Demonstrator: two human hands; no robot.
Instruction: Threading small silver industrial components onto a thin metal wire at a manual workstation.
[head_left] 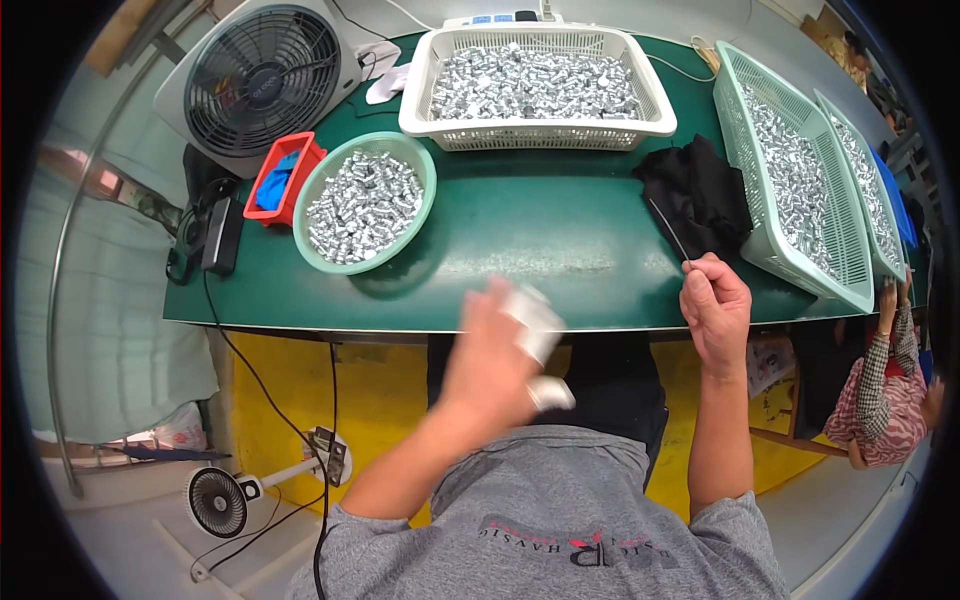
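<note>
My left hand (pixel 492 358), smeared by motion, is over the near table edge and closed around a white cloth (pixel 537 322), which sticks out on its right side and below. To the right, my right hand (pixel 716 302) is closed in a pinch on a thin dark metal rod (pixel 671 230) that points up and left. Just beyond the rod's tip lies a crumpled black cloth (pixel 697 192). Up and left of my left hand, a pale green bowl (pixel 428 205) holds many small silvery metal parts (pixel 365 205).
A white basket (pixel 540 128) and green baskets (pixel 765 225) of similar parts stand at the back and right. At left are a red bin (pixel 298 178) with blue cloth, a box fan (pixel 265 85) and a black adapter (pixel 222 236). Another person (pixel 885 400) works at far right.
</note>
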